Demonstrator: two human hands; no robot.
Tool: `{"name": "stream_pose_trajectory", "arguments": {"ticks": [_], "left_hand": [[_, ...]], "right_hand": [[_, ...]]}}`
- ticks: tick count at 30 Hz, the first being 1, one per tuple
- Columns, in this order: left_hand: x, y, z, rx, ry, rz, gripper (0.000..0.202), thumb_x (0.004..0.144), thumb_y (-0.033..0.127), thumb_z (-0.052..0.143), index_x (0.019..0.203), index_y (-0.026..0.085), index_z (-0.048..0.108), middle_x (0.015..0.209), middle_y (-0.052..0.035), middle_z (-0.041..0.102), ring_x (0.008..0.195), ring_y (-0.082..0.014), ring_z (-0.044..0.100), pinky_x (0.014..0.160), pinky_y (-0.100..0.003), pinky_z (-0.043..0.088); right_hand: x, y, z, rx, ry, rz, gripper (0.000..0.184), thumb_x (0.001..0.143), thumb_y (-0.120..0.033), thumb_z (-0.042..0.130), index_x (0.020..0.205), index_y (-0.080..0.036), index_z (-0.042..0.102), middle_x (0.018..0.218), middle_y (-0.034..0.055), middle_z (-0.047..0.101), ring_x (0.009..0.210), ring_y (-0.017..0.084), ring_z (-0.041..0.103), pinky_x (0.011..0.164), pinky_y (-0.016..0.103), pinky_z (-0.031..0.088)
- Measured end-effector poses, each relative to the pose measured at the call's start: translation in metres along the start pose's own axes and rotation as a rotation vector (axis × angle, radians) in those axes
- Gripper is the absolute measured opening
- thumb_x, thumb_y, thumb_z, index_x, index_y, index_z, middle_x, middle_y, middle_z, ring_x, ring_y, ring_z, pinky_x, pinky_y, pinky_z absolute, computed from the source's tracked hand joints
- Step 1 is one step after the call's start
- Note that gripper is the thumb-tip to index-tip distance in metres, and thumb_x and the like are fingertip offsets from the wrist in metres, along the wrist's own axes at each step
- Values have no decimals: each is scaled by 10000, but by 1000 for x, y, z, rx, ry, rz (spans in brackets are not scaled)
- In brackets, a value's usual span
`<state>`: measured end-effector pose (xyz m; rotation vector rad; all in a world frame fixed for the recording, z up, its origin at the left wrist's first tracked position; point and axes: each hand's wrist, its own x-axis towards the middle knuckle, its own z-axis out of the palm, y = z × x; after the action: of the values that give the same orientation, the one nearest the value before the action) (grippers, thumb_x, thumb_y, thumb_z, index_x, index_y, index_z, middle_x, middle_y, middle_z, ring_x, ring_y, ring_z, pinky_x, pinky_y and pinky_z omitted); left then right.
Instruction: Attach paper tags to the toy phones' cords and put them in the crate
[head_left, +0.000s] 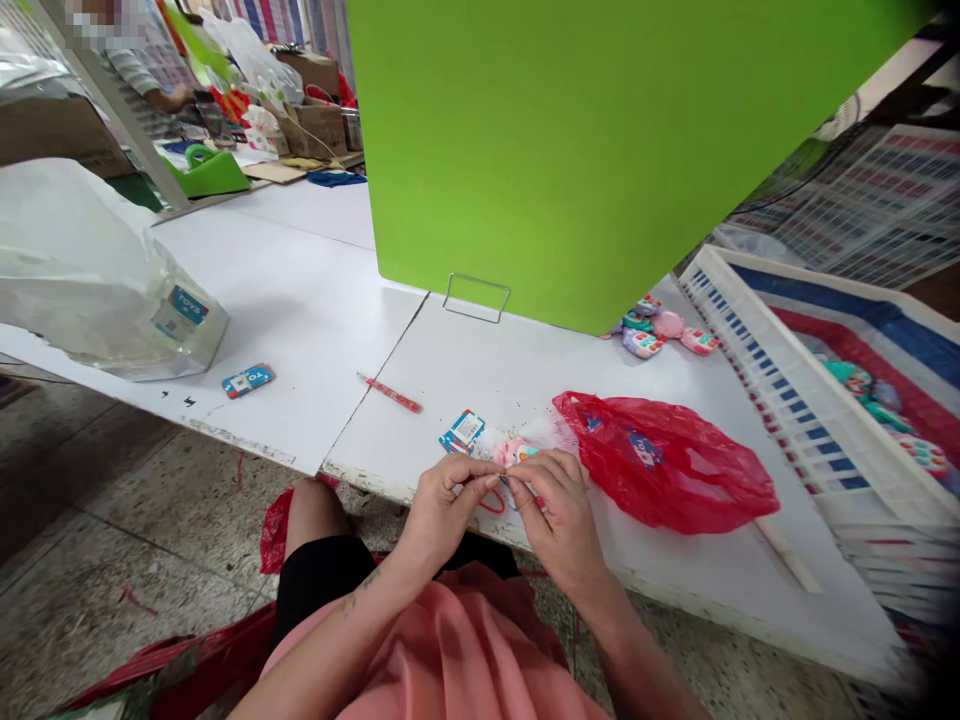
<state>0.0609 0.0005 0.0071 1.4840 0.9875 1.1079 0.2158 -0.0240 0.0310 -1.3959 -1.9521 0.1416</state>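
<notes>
My left hand [455,503] and my right hand [553,508] meet at the table's front edge, fingertips pinched together on a tiny piece too small to make out. A red loop [492,503] hangs just below the fingertips. Right behind them lies a small pink and teal toy [514,450], partly covered by my fingers. Beside it rests a blue and white card tag [463,431] with a barcode label. To the right of my right hand spreads a crumpled red plastic bag [675,465] with blue tags showing inside.
A green panel [540,150] stands on the white table [300,300]. Several colourful toys [660,325] lie by a white crate [795,400] at right. A red pen-like tool [394,394], a stack of tags [248,380] and a clear bag [97,280] are left. Another person [142,90] is behind.
</notes>
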Motion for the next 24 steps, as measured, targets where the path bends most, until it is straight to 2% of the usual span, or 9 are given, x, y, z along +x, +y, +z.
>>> {"name": "stream_pose_trajectory", "arguments": {"ticks": [4, 7, 11, 15, 17, 20, 24], "left_hand": [[0, 2, 2, -54, 12, -71, 154, 812, 277, 608, 867, 144, 665, 777, -27, 665, 699, -129, 574, 672, -236, 462], [0, 3, 2, -22, -12, -61, 142, 811, 271, 608, 806, 140, 663, 710, -10, 636, 656, -115, 546, 642, -224, 444], [-1, 5, 0, 71, -25, 27, 139, 809, 275, 615, 800, 152, 679, 684, -12, 629, 654, -122, 553, 637, -234, 447], [2, 6, -7, 180, -50, 164, 123, 825, 273, 606, 821, 194, 700, 746, -28, 679, 741, -150, 585, 702, -271, 462], [6, 5, -13, 194, -25, 176, 127, 831, 275, 601, 882, 203, 692, 821, -34, 692, 794, -157, 594, 743, -283, 467], [14, -3, -24, 258, 61, 118, 183, 855, 287, 564, 979, 189, 656, 920, -52, 676, 825, -156, 591, 769, -292, 469], [21, -20, -26, 445, 42, 121, 165, 879, 239, 513, 941, 182, 655, 907, -50, 659, 848, -170, 562, 788, -325, 458]], "right_hand": [[0, -2, -1, 24, -13, -1, 138, 863, -177, 475, 836, -222, 602, 826, 32, 638, 882, 212, 501, 809, 384, 370], [-1, -3, 0, 36, -1, -1, 137, 858, -175, 470, 810, -221, 590, 799, 29, 628, 874, 213, 505, 815, 393, 366], [-4, -2, 3, 92, 22, 16, 133, 852, -188, 476, 774, -224, 578, 764, 21, 619, 854, 211, 522, 827, 403, 375], [-3, 1, 0, 292, -35, 130, 131, 864, -229, 494, 796, -235, 606, 841, 40, 630, 929, 222, 540, 836, 392, 414], [1, 6, -9, 471, -16, 226, 119, 870, -260, 501, 827, -242, 611, 894, 44, 625, 947, 220, 555, 830, 378, 435], [13, 18, -34, 716, 161, 325, 85, 853, -299, 545, 842, -250, 614, 868, 29, 618, 897, 206, 580, 829, 378, 449], [36, 46, -78, 752, 358, 416, 79, 772, -308, 653, 793, -232, 653, 854, 18, 645, 878, 188, 598, 904, 407, 413]]}}
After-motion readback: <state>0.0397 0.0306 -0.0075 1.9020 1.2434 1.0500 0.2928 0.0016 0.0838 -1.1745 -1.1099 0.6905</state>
